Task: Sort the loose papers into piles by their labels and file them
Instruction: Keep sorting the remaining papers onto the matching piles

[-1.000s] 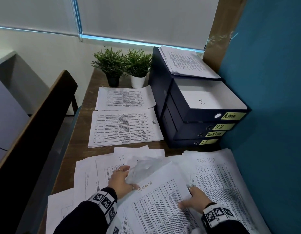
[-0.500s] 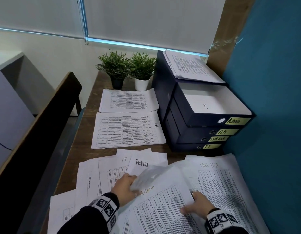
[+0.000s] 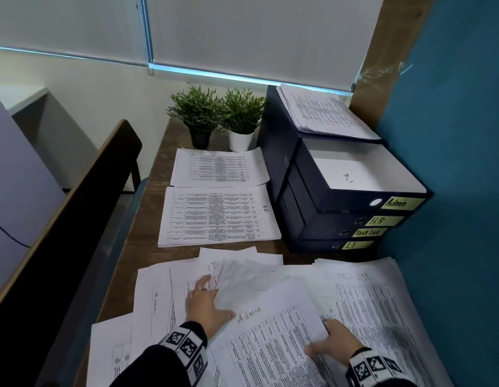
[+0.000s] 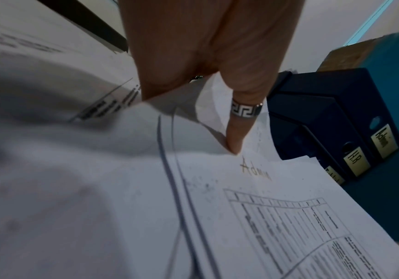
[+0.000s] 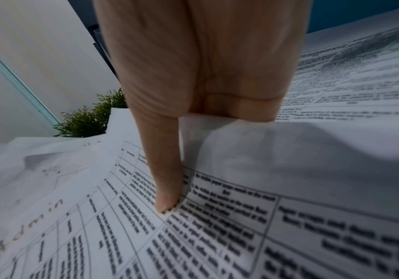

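Loose printed papers cover the near end of the desk. An "Admin" sheet [image 3: 270, 344] [image 4: 253, 198] [image 5: 98, 217] lies on top. My right hand [image 3: 330, 340] grips its right edge, thumb [image 5: 167, 188] on top and the other fingers hidden under the paper. My left hand [image 3: 212, 300] holds a blurred, lifted sheet [image 3: 242, 277], its ringed thumb [image 4: 236, 132] touching down beside the word "Admin". An "IT" sheet [image 3: 192, 272] lies under its fingers. A "Task List" pile [image 3: 382, 303] is at the right. An "HR" pile [image 3: 217, 216] and another pile [image 3: 220, 169] lie further back.
Several dark blue box files [image 3: 340, 219] labelled Admin, H.R, Task List and IT are stacked at the right. The Admin one holds a sheet, and a paper pile [image 3: 326, 115] lies on the stack's rear part. Two potted plants [image 3: 198, 115] [image 3: 242, 115] stand behind. Blue wall [image 3: 452, 191] right, dark chair back [image 3: 75, 219] left.
My left hand has swung the lifted sheet further back, and it now hides the "Task List" sheet seen half a second ago. My right hand keeps its grip on the Admin sheet's edge.
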A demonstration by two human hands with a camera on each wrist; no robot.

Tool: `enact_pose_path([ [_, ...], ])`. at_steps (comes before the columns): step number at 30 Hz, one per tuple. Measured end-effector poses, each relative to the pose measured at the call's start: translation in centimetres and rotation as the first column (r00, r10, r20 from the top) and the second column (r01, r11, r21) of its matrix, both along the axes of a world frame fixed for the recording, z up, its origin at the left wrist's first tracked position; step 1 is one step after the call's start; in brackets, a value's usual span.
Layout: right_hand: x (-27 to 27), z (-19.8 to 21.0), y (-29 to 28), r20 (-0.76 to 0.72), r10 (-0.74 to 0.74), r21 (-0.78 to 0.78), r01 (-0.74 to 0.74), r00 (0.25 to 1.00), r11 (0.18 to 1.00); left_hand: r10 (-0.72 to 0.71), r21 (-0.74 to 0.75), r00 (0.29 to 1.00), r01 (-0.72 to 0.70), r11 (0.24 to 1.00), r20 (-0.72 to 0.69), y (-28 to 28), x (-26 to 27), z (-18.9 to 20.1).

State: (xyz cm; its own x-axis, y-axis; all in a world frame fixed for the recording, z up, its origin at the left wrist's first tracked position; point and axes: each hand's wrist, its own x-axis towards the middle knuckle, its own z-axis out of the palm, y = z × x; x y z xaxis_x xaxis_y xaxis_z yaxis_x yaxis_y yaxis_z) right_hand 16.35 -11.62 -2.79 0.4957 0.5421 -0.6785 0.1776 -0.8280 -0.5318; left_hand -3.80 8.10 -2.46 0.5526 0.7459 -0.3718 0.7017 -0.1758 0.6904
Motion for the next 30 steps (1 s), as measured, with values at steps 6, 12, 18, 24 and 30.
enact_pose_path([
  [6, -0.4, 0.4, 0.9, 0.066, -0.004, 0.008, 0.003, 0.998, 1.000, 0.016, -0.233, 0.990, 0.017, 0.972, 0.140, 0.2, -0.4, 0.9],
  [12, -1.3, 1.1, 2.8, 0.056, 0.074, -0.016, -0.073, 0.996, 0.997, 0.256, 0.054, 0.966, -0.254, 0.966, -0.036, 1.9, -2.3, 0.7],
  [18, -0.9, 0.3, 2.8, 0.021, 0.058, -0.066, -0.057, 0.998, 0.996, 0.520, -0.223, 0.843, -0.485, 0.845, 0.138, 3.2, -3.4, -0.7],
  [24, -0.6, 0.5, 2.7, 0.007, 0.048, -0.047, -0.048, 0.999, 0.998, 0.443, 0.030, 0.889, -0.449, 0.893, 0.115, 3.0, -4.5, 0.6],
  [30, -0.8, 1.1, 2.6, -0.016, 0.025, -0.009, -0.025, 1.000, 1.000, 0.407, -0.075, 0.858, -0.405, 0.911, 0.312, 3.2, -4.2, 1.3],
])
